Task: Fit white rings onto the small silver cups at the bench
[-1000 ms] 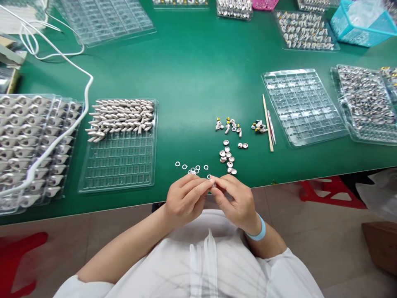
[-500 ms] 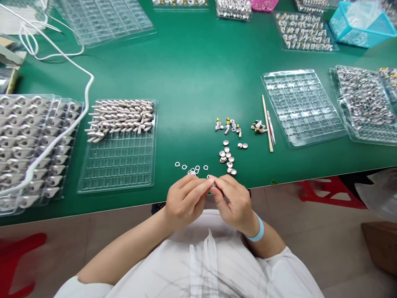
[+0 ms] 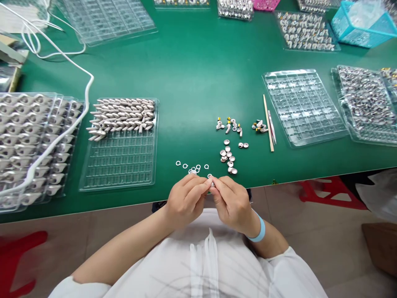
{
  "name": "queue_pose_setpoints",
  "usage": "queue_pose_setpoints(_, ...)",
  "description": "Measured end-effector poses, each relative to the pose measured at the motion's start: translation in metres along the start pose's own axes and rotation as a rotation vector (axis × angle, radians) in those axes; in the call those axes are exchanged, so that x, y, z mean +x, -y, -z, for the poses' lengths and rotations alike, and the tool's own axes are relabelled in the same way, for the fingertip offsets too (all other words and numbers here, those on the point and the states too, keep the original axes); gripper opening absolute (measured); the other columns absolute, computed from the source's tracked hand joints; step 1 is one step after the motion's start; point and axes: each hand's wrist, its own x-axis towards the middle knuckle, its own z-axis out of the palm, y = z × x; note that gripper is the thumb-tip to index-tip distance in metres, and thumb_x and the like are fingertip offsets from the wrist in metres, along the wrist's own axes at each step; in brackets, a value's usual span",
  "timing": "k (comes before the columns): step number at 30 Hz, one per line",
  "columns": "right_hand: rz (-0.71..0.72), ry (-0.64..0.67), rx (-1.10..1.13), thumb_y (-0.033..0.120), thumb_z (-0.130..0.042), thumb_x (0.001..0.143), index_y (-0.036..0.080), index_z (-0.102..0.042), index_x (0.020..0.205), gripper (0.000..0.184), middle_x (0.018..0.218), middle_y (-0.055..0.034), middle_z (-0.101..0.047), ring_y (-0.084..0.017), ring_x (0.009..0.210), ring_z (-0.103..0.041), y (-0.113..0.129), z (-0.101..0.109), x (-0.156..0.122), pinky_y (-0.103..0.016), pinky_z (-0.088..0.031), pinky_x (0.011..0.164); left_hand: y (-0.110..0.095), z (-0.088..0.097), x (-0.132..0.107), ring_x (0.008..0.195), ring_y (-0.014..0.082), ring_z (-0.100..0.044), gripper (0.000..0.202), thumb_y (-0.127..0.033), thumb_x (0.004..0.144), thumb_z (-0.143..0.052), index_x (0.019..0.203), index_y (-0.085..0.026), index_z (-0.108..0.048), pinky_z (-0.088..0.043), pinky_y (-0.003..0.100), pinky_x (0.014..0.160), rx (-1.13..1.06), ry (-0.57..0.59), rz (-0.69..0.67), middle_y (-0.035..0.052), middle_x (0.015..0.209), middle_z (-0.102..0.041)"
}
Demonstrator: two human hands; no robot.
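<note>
My left hand [image 3: 188,201] and my right hand [image 3: 233,203] meet at the table's front edge, fingertips pinched together around a tiny part. Fingers cover most of that part, and I cannot make out its kind. Just beyond the fingertips lie several small white rings [image 3: 198,167]. Small round earbud caps [image 3: 228,154], pale with dark rims, are scattered past my right hand. Farther off are earbud pieces with stems and gold bits [image 3: 229,125], and another small heap of earbud pieces [image 3: 259,126] sits to their right.
A wooden stick [image 3: 268,124] and tweezers [image 3: 272,127] lie at right, beside a clear tray [image 3: 305,108]. At left stand a tray part-filled with stemmed shells [image 3: 119,165], stacked trays of shells [image 3: 31,145] and a white cable [image 3: 88,89]. A blue basket [image 3: 356,36] stands far right.
My hands stay together at the same spot, with the right fingers turned slightly over the part. The whole view has shifted a little; the things on the table lie as before.
</note>
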Motion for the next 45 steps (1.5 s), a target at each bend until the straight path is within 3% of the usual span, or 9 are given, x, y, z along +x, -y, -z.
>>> queue_pose_setpoints(6, -0.027, -0.064, 0.041, 0.011, -0.048, 0.094, 0.01, -0.062, 0.12, 0.03, 0.083, -0.0102, -0.066, -0.018, 0.071, -0.063, 0.0, -0.001, 0.002, -0.03, -0.055, 0.06, 0.002, -0.002, 0.0, 0.074, 0.019, -0.064, 0.027, -0.004, 0.089, -0.051, 0.113, -0.014, -0.056, -0.054, 0.033, 0.062, -0.015, -0.004, -0.02, 0.0122, 0.088, -0.071)
queue_pose_setpoints(15, -0.113, -0.056, 0.121, 0.013, -0.048, 0.095, 0.014, -0.065, 0.117, 0.027, 0.085, -0.0087, -0.068, -0.017, 0.074, -0.063, -0.003, 0.003, 0.001, -0.03, -0.056, 0.064, 0.001, -0.001, 0.005, 0.08, 0.0171, -0.067, 0.031, -0.005, 0.09, -0.057, 0.119, -0.016, -0.059, -0.056, 0.032, 0.069, -0.112, 0.013, 0.045, 0.0098, 0.094, -0.074)
queue_pose_setpoints(21, -0.084, -0.081, 0.097, 0.011, -0.049, 0.094, 0.012, -0.064, 0.118, 0.028, 0.083, -0.0093, -0.068, -0.018, 0.071, -0.063, -0.003, -0.001, 0.0, -0.03, -0.054, 0.061, 0.001, -0.004, 0.001, 0.075, 0.0173, -0.064, 0.029, -0.001, 0.085, -0.06, 0.111, -0.014, -0.059, -0.055, 0.031, 0.064, -0.059, -0.021, 0.016, 0.0102, 0.088, -0.072)
queue_pose_setpoints(30, -0.04, -0.087, -0.003, 0.009, -0.05, 0.092, 0.005, -0.065, 0.113, 0.026, 0.076, -0.0102, -0.063, -0.018, 0.065, -0.057, 0.0, -0.006, -0.002, -0.03, -0.049, 0.055, 0.0, -0.004, 0.003, 0.07, 0.0178, -0.06, 0.026, -0.001, 0.088, -0.047, 0.11, -0.014, -0.054, -0.053, 0.032, 0.06, 0.013, 0.019, -0.028, 0.0111, 0.084, -0.068)
queue_pose_setpoints(45, 0.002, -0.112, -0.104, 0.009, -0.047, 0.094, 0.008, -0.06, 0.118, 0.027, 0.075, -0.0081, -0.062, -0.017, 0.063, -0.056, -0.004, -0.01, -0.005, -0.029, -0.047, 0.052, -0.005, -0.004, 0.01, 0.066, 0.0179, -0.055, 0.023, -0.002, 0.086, -0.044, 0.104, -0.014, -0.052, -0.051, 0.029, 0.055, 0.169, 0.074, -0.031, 0.0103, 0.078, -0.067)
